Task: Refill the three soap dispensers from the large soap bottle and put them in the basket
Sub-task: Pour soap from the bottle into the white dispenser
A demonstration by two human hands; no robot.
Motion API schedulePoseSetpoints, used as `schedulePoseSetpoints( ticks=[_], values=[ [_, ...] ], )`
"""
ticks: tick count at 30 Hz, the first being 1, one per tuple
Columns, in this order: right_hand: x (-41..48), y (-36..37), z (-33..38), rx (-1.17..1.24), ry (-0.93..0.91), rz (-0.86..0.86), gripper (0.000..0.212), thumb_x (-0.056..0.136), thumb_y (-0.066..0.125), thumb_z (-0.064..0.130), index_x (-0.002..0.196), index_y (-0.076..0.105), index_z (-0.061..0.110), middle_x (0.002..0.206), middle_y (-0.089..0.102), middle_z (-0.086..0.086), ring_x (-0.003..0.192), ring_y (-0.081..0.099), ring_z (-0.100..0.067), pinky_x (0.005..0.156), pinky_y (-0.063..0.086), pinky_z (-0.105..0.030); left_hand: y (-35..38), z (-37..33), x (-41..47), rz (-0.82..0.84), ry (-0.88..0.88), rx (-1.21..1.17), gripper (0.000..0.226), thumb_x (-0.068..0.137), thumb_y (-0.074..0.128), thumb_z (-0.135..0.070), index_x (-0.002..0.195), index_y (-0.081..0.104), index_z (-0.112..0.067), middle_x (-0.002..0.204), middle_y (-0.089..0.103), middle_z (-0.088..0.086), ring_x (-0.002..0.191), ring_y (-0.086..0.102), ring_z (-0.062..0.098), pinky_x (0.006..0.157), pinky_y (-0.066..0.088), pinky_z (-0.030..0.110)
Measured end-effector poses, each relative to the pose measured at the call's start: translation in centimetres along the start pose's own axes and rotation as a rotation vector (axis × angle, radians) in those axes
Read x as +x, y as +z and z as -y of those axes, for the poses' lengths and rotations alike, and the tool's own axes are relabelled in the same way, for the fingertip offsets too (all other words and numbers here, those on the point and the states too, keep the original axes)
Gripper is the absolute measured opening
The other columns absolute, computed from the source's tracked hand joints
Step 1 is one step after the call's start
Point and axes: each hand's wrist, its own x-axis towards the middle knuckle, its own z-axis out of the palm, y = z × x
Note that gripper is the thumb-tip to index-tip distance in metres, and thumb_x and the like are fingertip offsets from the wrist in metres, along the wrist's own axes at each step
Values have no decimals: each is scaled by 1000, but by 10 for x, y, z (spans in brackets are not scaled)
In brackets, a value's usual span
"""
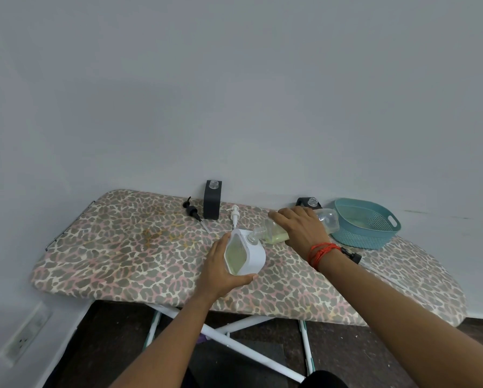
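- Hiding part of one black dispenser (309,203), the right hand's (299,228) fingers curl round the tipped large soap bottle (274,235); its wrist half-covers a pump (353,256);
- left hand's (220,270) fingers wrap the white dispenser (248,256) over the surface (122,247);
- three dispensers, three pumps, one basket (366,222).

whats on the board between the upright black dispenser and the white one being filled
In the head view, a white pump head lies flat on the leopard-print cover between the black dispenser and the white dispenser.
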Motion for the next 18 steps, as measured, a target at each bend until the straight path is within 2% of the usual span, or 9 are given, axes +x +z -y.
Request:
schedulePoseSetpoints(
  ticks=[5, 9, 18],
  values=[
    [0, 0, 0, -1, -3, -4, 81, 53, 91, 15, 125, 56, 27, 109, 68, 0, 91, 62, -28, 85, 50, -43, 0, 1, 1, -6, 5, -7, 128, 57, 93, -60, 160, 23, -29, 161, 30, -8, 145, 30, 9, 115, 30, 32],
    [0, -1, 0, -3, -2, -2, 81, 54, 92, 16, 125, 56, 27, 110, 68, 0, 93, 62, -28, 86, 49, -43, 1, 2, 1, -7, 3, -10, 129, 56, 92, -62, 159, 23, -29, 161, 29, -8, 146, 31, 11, 117, 33, 38],
    [0, -3, 1, -3, -4, 10, 82, 52, 92, 15, 125, 56, 26, 109, 67, -1, 92, 62, -28, 85, 50, -43, 2, 3, 1, -12, 5, -10, 130, 54, 90, -66, 159, 23, -30, 161, 30, -9, 146, 32, 11, 118, 34, 41]
  ],
)
